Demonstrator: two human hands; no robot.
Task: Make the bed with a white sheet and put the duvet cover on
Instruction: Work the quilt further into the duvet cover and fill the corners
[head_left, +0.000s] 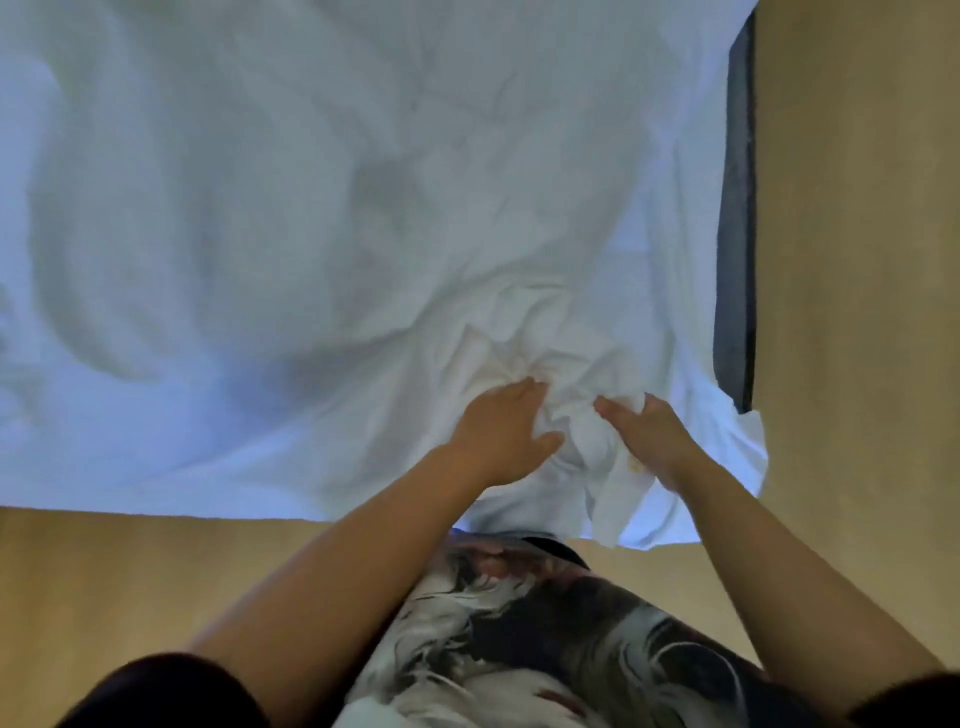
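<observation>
A white sheet (291, 218) is spread over the bed and fills most of the view, rumpled with soft folds. Near the bed's front right corner the cloth is bunched into a tight knot of wrinkles (550, 364). My left hand (501, 431) lies on that bunch with its fingers extended into the folds and the thumb spread to the right. My right hand (649, 426) grips a gathered fold of the sheet just beside it. A loose corner of the sheet (748, 447) hangs over the front right edge.
A dark strip of the bed's side (735, 208) shows along the right edge of the sheet. Tan flooring (857, 260) runs to the right and along the front (130, 571). My patterned clothing (545, 634) is at the bottom.
</observation>
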